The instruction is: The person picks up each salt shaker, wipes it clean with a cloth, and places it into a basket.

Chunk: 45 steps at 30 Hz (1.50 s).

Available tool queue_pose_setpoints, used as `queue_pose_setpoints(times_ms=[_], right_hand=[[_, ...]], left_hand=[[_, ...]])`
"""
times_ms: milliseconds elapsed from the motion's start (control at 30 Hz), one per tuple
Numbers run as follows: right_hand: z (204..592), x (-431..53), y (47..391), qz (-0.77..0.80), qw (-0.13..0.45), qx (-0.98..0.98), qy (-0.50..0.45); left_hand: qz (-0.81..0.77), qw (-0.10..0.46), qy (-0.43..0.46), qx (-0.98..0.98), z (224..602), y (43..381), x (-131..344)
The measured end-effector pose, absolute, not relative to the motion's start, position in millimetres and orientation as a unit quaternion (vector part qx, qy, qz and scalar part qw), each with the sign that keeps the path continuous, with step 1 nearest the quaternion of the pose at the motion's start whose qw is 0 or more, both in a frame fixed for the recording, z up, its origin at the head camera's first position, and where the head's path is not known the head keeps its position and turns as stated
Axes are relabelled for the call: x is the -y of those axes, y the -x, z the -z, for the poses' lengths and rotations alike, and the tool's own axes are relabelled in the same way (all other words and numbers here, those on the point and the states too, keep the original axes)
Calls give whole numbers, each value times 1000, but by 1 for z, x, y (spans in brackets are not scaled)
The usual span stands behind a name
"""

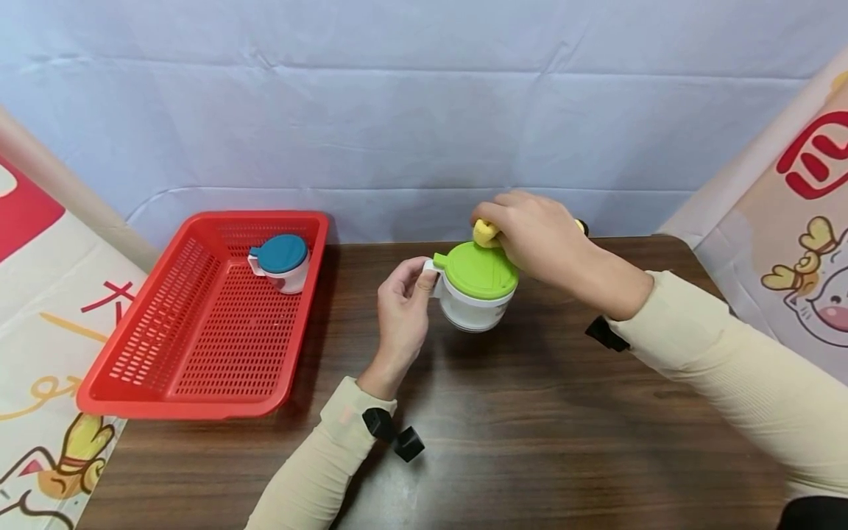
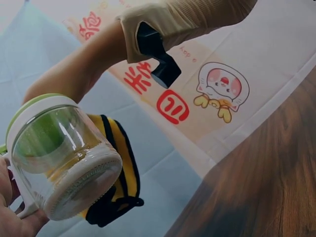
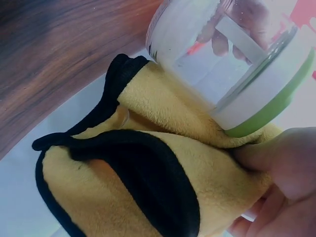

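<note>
A clear glass seasoning jar [image 1: 478, 308] with a green lid [image 1: 482, 271] and a white collar is held up off the table, tilted. My left hand [image 1: 405, 298] grips its white handle, thumb on top. In the left wrist view the jar's base [image 2: 86, 185] shows, with some pale stuff low inside the glass. My right hand [image 1: 539, 235] pinches a yellow cloth [image 1: 486, 233] with black edging at the far side of the lid. From the right wrist, the cloth [image 3: 168, 98] hangs in folds against the jar's side and collar; part of the right fingers is hidden behind it.
To the left stands a red perforated basket [image 1: 192, 408]. In its far right corner sits a similar jar with a blue lid [image 1: 283, 253]. A pale curtain [image 1: 411, 132] rises behind the brown wooden table [image 1: 530, 434], with printed cloth [image 1: 795, 250] at the sides.
</note>
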State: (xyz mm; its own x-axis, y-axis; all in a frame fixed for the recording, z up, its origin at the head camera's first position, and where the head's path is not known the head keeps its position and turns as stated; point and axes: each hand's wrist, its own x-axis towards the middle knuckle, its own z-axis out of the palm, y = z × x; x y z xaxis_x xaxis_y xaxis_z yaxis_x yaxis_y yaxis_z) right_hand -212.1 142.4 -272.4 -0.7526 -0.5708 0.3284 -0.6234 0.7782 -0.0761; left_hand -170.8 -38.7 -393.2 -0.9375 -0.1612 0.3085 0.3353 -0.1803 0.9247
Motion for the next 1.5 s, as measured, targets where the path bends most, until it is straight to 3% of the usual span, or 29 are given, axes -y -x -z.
queue_pose_setpoints(times_ms=[633,1500], right_hand=[[267,-122,215,-85,116,927,-346],[268,-121,214,-31,117,913,-390]], left_hand=[[766,158,79,618,391,170,36],[766,149,83,620,391,169,36]])
